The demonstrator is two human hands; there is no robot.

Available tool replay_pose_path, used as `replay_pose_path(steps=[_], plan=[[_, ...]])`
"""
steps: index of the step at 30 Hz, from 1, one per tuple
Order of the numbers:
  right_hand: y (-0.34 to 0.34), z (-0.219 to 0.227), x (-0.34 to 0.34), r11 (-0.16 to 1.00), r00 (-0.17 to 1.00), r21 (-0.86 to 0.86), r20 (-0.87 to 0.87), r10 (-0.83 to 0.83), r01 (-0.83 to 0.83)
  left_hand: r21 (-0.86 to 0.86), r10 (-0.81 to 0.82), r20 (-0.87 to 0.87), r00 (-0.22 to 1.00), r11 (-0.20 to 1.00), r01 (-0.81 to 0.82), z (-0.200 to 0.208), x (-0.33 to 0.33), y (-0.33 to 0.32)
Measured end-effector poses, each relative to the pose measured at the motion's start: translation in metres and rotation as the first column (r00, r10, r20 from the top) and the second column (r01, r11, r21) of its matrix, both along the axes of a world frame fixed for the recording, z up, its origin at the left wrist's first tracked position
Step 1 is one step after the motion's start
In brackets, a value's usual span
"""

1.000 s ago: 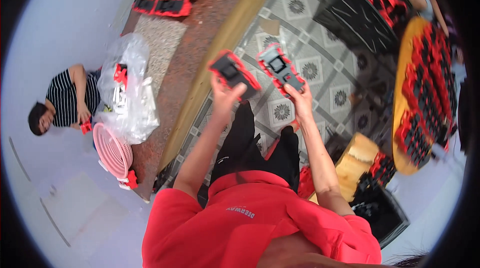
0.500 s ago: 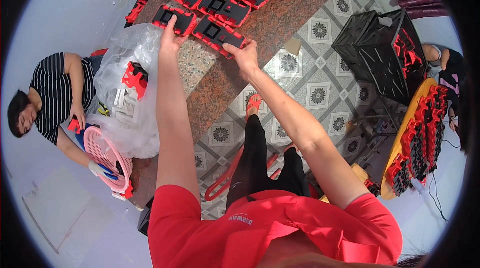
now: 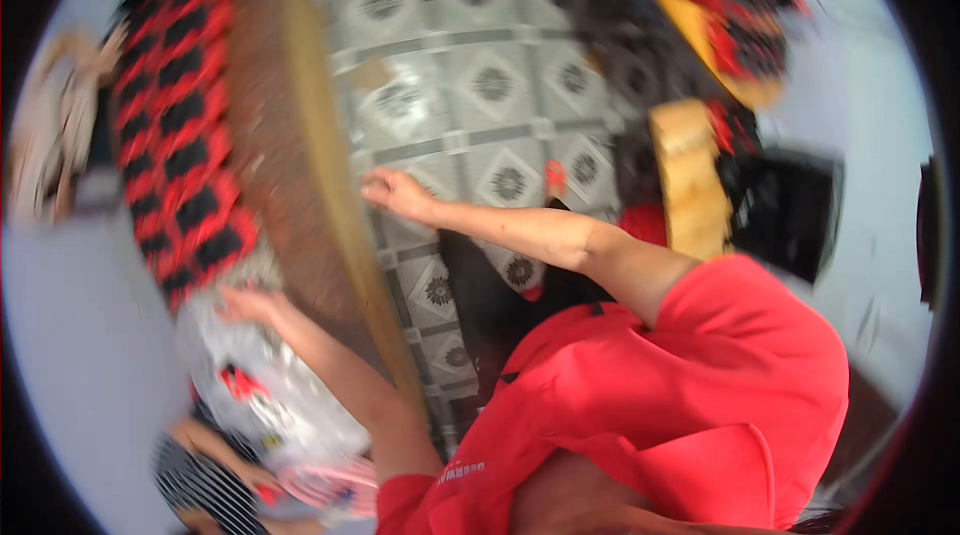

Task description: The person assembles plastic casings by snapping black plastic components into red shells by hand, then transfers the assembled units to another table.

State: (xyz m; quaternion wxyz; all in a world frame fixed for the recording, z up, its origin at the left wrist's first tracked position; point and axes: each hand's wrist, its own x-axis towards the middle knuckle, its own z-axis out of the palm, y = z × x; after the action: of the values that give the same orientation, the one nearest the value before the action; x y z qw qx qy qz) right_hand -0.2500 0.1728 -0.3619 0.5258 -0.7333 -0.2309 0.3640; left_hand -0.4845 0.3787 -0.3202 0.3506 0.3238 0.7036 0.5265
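Observation:
Blurred by motion, my left hand [image 3: 252, 305] is over the near end of the table, fingers stretched out and nothing seen in them. Beside it lie the last of several red-and-black plastic cases [image 3: 187, 157], laid flat in rows, and a clear plastic bag [image 3: 325, 400] with a small red piece [image 3: 240, 382] on it. My right hand [image 3: 400, 194] hangs past the table's edge above the tiled floor, away from the cases. Its fingers look loosely bent and apart, holding nothing visible.
The reddish stone table [image 3: 290, 155] runs along the left. A co-worker in a striped top [image 3: 205, 475] sits by a pink basket [image 3: 325, 485]; another person [image 3: 65, 125] is far left. A yellow board [image 3: 700, 35] carries red-and-black parts, near a yellow stool-like block [image 3: 690, 180].
The view has swung round, so the table now lies to the left. Both hands have let go of the two cases; my right hand has come off the table.

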Motion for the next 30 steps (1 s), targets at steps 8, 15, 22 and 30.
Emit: replay_pose_path(steps=[8, 15, 22, 30], plan=[[-0.374, 0.010, 0.154, 0.748, 0.707, -0.177, -0.247, -0.663, 0.639, -0.298, -0.834, 0.305, 0.459, 0.375, 0.878, 0.009, 0.286, -0.343], [-0.682, -0.002, 0.319, 0.149, 0.117, 0.073, 0.333, -0.936, 0.986, -0.247, -0.729, 0.613, -0.305, -0.544, 0.802, -0.007, 0.472, -0.647], [-0.837, 0.023, 0.520, 0.358, 0.237, -0.095, 0.895, -0.378, 0.929, -0.287, -0.661, 0.667, -0.344, -0.654, 0.700, -0.065, 0.664, -0.818], [-0.909, -0.015, 0.619, 0.488, 0.685, -0.492, 0.403, -0.607, 0.721, -0.215, -0.613, 0.765, -0.200, -0.535, 0.817, -0.072, 0.742, -0.872]])
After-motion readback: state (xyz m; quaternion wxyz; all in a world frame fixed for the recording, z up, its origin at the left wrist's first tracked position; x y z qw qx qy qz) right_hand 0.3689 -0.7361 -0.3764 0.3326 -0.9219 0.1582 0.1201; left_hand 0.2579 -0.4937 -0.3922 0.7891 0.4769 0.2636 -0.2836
